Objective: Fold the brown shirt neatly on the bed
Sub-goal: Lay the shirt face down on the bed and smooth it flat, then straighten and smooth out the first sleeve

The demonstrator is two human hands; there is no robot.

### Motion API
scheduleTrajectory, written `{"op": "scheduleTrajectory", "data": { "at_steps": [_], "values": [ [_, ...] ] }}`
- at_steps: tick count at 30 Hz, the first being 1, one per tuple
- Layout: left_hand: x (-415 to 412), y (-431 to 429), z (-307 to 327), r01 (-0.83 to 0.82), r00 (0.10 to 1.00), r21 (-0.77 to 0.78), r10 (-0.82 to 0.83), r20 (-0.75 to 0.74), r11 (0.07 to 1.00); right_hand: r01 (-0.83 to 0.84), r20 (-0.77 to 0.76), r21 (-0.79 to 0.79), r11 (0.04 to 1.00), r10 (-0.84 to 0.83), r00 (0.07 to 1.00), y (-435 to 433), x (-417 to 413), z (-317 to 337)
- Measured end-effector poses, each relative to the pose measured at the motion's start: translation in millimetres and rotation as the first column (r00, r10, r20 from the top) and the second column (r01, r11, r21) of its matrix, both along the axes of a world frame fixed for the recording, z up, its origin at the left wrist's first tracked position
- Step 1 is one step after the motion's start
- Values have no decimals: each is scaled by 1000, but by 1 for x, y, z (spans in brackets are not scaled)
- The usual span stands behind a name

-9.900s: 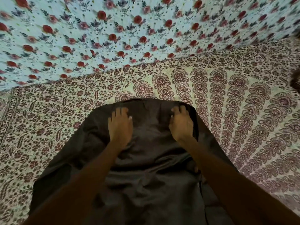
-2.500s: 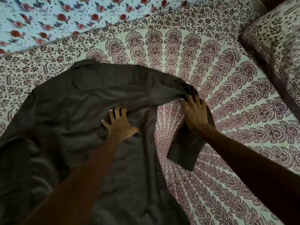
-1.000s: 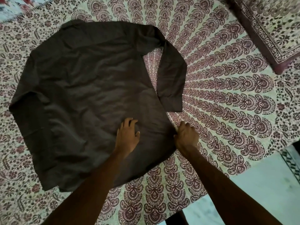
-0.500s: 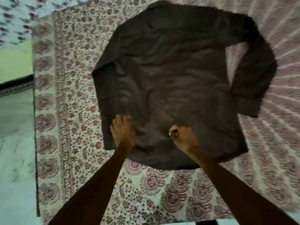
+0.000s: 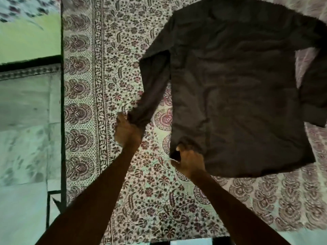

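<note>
Where the brown shirt (image 5: 238, 89) lies: spread flat on the bed (image 5: 141, 200), collar end far, hem near, right of centre. It is laid open, by judgement, so that folds can be taken from a flat body.
Left hand (image 5: 126, 130): clenched round the cuff end of the left sleeve (image 5: 154, 89), holding it stretched straight and slanting away from the body. This probably takes out slack before the sleeve is folded across.
Right hand (image 5: 188, 162): grasping the hem corner (image 5: 178, 145) at near left, with fabric bunched in the fingers. Judged to anchor or square that corner against the pull on the sleeve.
Right sleeve (image 5: 313, 96): bent down beside the body at the right edge, partly out of view.
Floor (image 5: 23, 138): pale, left of the bed.
Stage: early, as the body shows no fold yet.
Risk: a hard pull on the cuff may drag the body askew.
</note>
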State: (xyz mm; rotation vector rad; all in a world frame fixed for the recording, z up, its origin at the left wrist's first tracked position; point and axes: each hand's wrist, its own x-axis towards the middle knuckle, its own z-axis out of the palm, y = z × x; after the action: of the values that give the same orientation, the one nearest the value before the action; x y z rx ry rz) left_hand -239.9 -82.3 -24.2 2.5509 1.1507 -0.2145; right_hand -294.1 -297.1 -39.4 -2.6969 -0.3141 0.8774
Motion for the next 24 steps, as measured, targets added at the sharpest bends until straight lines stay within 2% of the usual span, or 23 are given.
{"op": "scheduleTrajectory", "data": {
  "at_steps": [3, 4, 6, 8, 10, 12, 14, 17, 19, 22, 24],
  "values": [
    [3, 32, 4, -68, 995, 134, 76, -59, 989, -8, 72, -69, 998, 13, 997, 12, -6, -4],
    [3, 35, 0, -36, 997, 165, 48, -63, 986, -32, 88, -71, 997, 38, 995, 16, -6, -4],
    [3, 31, -9, 139, 990, 159, -141, 0, 977, -85, 107, -91, 992, 95, 990, 22, -8, -3],
    [2, 17, -24, 386, 911, -34, -375, 169, 922, -109, 148, -118, 987, 126, 981, 25, -10, -4],
    [-1, -1, -31, 533, 845, -301, -474, 249, 791, -101, 187, -145, 984, 128, 974, 27, -11, -3],
    [-2, -15, -33, 563, 823, -452, -523, 223, 692, -77, 193, -143, 987, 104, 976, 27, -12, -3],
    [-1, -27, -30, 555, 815, -483, -559, 152, 678, -102, 142, -129, 986, 120, 983, 28, -15, -5],
    [2, -33, -31, 486, 864, -460, -487, 126, 743, -180, 77, -75, 981, 186, 980, 28, -17, -5],
    [5, -29, -30, 503, 859, -392, -496, 128, 770, -201, 45, -63, 978, 204, 978, 26, -15, -6],
    [10, -15, -26, 607, 794, -106, -594, 133, 788, -178, -16, -30, 984, 178, 984, 25, -8, -6],
    [16, -3, -23, 580, 804, 43, -580, 131, 813, -157, -85, -5, 988, 156, 984, 27, 2, -1]
  ]
}}
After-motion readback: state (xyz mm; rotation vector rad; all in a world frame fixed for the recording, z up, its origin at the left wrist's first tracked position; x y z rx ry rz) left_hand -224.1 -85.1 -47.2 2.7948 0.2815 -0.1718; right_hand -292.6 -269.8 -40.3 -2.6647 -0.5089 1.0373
